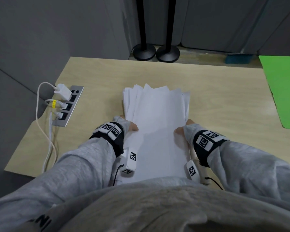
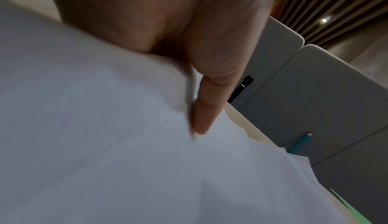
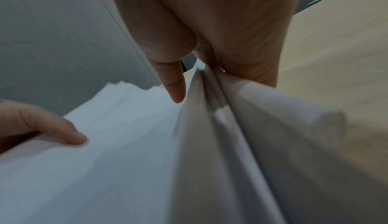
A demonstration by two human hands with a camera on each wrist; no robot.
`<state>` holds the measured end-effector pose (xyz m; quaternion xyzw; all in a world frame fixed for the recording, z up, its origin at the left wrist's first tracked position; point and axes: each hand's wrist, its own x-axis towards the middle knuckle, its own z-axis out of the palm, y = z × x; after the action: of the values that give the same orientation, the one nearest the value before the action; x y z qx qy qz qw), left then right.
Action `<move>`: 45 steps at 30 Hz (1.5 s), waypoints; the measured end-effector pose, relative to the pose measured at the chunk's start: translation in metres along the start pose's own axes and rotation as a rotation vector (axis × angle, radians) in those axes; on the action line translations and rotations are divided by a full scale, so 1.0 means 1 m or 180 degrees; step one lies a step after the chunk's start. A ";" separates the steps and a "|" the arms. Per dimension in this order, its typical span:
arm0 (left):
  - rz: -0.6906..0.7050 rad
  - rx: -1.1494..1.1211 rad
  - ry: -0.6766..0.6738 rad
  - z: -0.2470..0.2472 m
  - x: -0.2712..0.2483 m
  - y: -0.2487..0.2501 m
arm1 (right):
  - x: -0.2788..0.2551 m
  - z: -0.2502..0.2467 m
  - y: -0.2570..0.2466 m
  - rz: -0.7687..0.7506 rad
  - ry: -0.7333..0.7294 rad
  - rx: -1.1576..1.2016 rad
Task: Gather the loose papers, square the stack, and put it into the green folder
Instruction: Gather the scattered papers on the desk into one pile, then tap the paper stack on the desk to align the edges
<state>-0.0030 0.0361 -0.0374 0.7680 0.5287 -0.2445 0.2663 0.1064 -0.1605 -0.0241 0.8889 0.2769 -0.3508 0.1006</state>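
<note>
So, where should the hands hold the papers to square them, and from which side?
Grip the papers at the middle of both long edges, one hand from each side, as the left hand and right hand do now. The far ends are fanned and uneven, so side grips probably leave those ends free for tapping on the desk.

Green folder (image 1: 282,91) cut off at the right edge, paper stack's (image 1: 157,128) near end hidden behind the sweatshirt (image 1: 141,206).

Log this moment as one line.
step: squaring | left hand: grips papers | right hand: grips papers | edges: uneven | green folder: apart, untouched
</note>
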 end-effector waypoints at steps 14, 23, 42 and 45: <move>0.1411 -0.2041 0.0037 -0.066 -0.003 -0.011 | 0.022 -0.012 0.047 -0.0163 0.0620 0.3730; 0.2042 -0.3166 0.0901 -0.109 -0.071 0.019 | -0.046 -0.099 0.026 -0.0666 0.1794 0.4184; 0.2126 -0.3333 0.1657 -0.107 -0.118 0.022 | -0.087 -0.113 -0.001 -0.1054 0.2899 0.4572; 0.2280 -0.3253 0.1703 -0.112 -0.110 0.016 | -0.086 -0.112 0.003 -0.1419 0.2953 0.4861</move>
<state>-0.0131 0.0314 0.1198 0.7075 0.3385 0.3378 0.5204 0.1203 -0.1577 0.1171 0.6916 0.1476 -0.0581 -0.7046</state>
